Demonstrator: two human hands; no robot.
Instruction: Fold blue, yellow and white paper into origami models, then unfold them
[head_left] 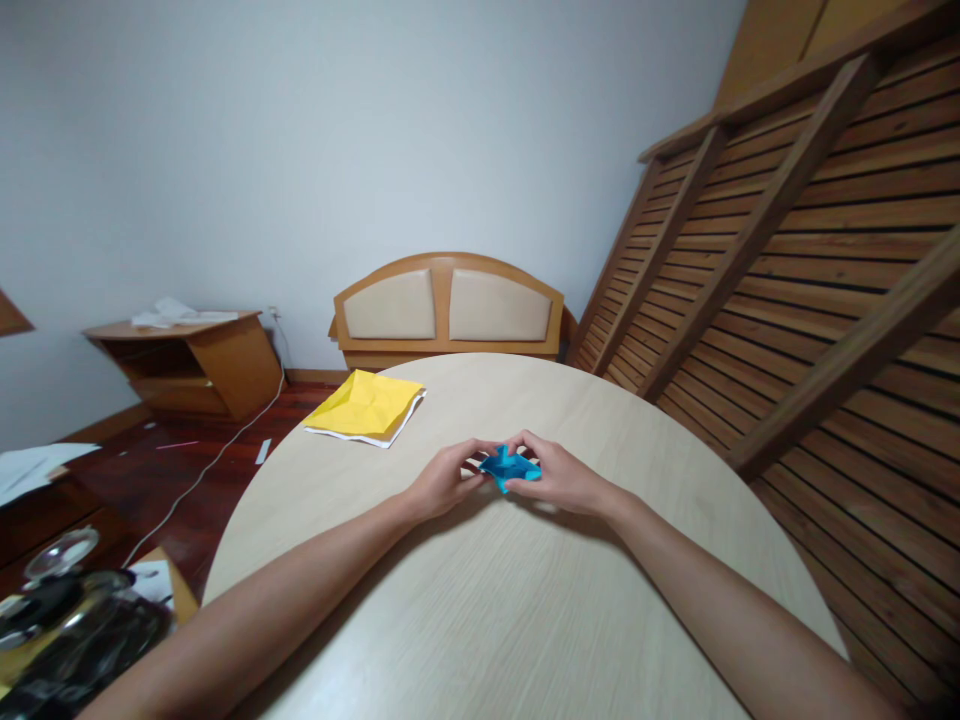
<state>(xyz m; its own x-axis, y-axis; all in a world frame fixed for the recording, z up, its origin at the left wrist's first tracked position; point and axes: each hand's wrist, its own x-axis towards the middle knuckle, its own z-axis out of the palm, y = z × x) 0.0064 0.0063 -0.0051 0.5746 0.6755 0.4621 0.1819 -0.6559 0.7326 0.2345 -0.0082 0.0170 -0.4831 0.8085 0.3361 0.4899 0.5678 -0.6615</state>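
Holding a small blue folded paper (510, 468) between both hands above the middle of a round counter (525, 600).

The left hand (444, 480) and right hand (559, 478) each pinch one end; its long axis runs left to right. Bare surface lies on all sides. A yellow paper (366, 405) overhangs the far left edge, well apart.

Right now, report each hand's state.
Left hand: closed on the blue paper.
Right hand: closed on the same paper.
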